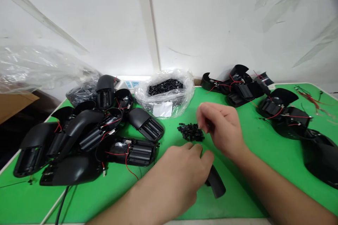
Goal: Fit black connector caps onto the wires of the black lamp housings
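Note:
My left hand (185, 172) is closed over a curved black plastic housing (218, 185) low in the middle of the head view. Only one end of the housing shows, sticking out to the right below the fingers. My right hand (223, 130) is just above and to the right, with thumb and fingertips brought together in a pinch. Whatever those fingertips hold is hidden or too small to make out. Close to both hands lies a small pile of tiny black plastic pieces (190, 132) on the green table mat (174, 204).
A clear plastic bag (182, 102) full of tiny black pieces stands behind the pile. On the left are several black housings with battery compartments (142, 151) and red wires. More wired housings (285, 112) lie on the right, with loose red wires (310, 98) beyond. A power strip (132, 83) sits by the wall.

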{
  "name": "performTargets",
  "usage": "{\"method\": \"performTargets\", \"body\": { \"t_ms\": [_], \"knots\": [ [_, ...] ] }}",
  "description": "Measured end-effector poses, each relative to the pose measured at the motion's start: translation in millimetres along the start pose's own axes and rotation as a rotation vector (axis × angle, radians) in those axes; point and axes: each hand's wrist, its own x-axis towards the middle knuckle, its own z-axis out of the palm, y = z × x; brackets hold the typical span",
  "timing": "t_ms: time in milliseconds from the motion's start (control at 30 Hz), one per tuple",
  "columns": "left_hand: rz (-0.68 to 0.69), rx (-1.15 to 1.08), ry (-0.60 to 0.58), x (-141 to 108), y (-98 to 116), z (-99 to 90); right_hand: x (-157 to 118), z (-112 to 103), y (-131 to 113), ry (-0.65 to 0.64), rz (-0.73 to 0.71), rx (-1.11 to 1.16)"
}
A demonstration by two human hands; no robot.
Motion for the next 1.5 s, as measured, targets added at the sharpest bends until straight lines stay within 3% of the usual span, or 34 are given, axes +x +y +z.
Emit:
{"method": "performTargets", "body": {
  "t_ms": [167, 367, 500, 733, 1067, 1133, 1200, 1333, 1400, 1500],
  "knots": [
    [-0.084, -0.075, -0.011, 8.9, 3.8, 2.7, -8.9, 8.0, -7.4, -0.140, -0.080, -0.129],
    [-0.148, -0.097, -0.060, 11.3, 4.9, -1.8, -5.6, 7.5, -5.0, -0.074, 0.015, -0.072],
    [-0.158, -0.165, -0.038, 11.6, 1.9, -3.6, -6.6, 8.3, -5.4, -0.075, 0.013, -0.067],
    [-0.220, -0.093, -0.150, 17.1, 5.9, -9.4, -2.4, 10.7, 2.3, -0.040, -0.008, -0.031],
    [-0.256, -0.067, -0.137, 15.1, 11.3, -6.2, 7.5, -0.6, 15.3, 0.057, 0.029, 0.034],
    [-0.249, -0.178, -0.085, 10.3, 3.0, -9.9, 9.3, -2.1, 16.6, 0.089, 0.035, 0.039],
    [-0.295, -0.460, 0.022, 6.1, -8.1, -15.3, 10.9, -3.3, 17.6, 0.123, 0.041, 0.053],
    [-0.405, -1.158, 0.403, 8.6, -26.7, -23.2, 14.2, -5.5, 19.4, 0.183, 0.085, 0.091],
    [-0.440, -1.317, 0.559, 14.0, -32.4, -22.1, 15.6, -5.9, 20.5, 0.202, 0.113, 0.102],
    [-0.507, -1.392, 0.660, 21.2, -38.3, -16.1, 16.7, -5.4, 21.8, 0.202, 0.134, 0.107]
  ]
}}
